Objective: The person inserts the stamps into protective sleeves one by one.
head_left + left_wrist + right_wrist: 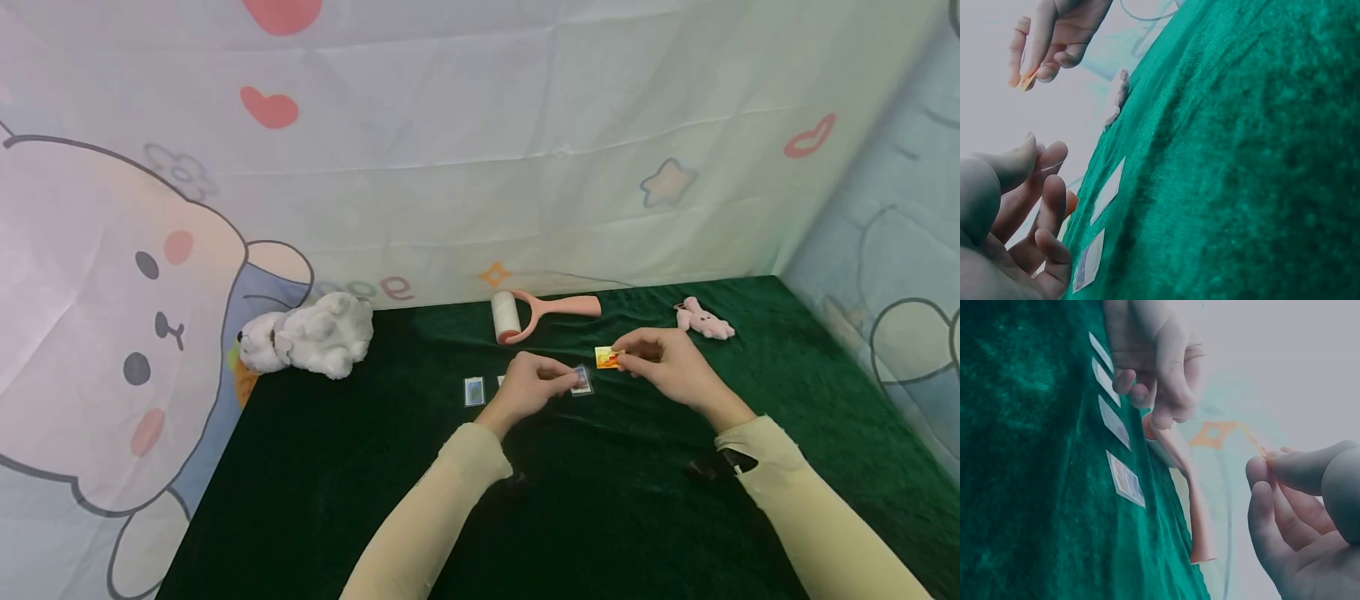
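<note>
My right hand (663,367) pinches a small yellow-and-orange card (606,357) by its edge, held up above the cloth. To its left, my left hand (528,383) has thumb and forefinger together on something thin and see-through, like a clear card sleeve (1052,167), seen nearly edge-on. Below the hands, several small cards lie in a row on the cloth. One blue-toned card (474,392) is left of the left hand, and another card (1125,480) lies at the row's other end. The left hand partly hides the middle of the row in the head view.
A pink-handled lint roller (558,307) lies behind the cards. A white plush dog (315,335) rests at the back left, a small pink plush toy (705,319) at the back right. Dark green cloth (600,500) covers the table; a printed curtain (465,167) hangs behind.
</note>
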Demonstrator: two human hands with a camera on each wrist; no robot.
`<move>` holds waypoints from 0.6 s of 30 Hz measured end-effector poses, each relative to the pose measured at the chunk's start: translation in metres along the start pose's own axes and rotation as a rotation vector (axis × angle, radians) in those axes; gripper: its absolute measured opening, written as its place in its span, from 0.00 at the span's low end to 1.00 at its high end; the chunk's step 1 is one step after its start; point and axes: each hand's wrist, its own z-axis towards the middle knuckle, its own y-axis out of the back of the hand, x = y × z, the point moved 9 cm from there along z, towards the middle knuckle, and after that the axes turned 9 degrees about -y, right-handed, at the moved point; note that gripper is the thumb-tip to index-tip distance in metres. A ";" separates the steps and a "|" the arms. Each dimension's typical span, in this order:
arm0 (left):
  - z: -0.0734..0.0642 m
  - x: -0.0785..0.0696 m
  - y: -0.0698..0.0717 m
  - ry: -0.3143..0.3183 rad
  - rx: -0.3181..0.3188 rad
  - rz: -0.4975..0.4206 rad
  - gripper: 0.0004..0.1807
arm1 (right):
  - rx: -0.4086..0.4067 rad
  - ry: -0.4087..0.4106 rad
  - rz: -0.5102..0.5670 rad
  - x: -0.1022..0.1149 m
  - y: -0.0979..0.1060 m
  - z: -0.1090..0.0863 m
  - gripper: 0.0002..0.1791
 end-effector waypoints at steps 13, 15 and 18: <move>0.001 0.006 -0.001 -0.002 -0.015 -0.070 0.08 | -0.047 0.051 -0.103 0.007 -0.007 0.000 0.08; 0.001 0.005 -0.002 0.000 -0.010 -0.080 0.09 | -0.046 0.051 -0.114 0.007 -0.008 0.000 0.08; 0.001 0.004 -0.002 0.003 -0.003 -0.091 0.09 | -0.045 0.051 -0.127 0.006 -0.009 0.000 0.08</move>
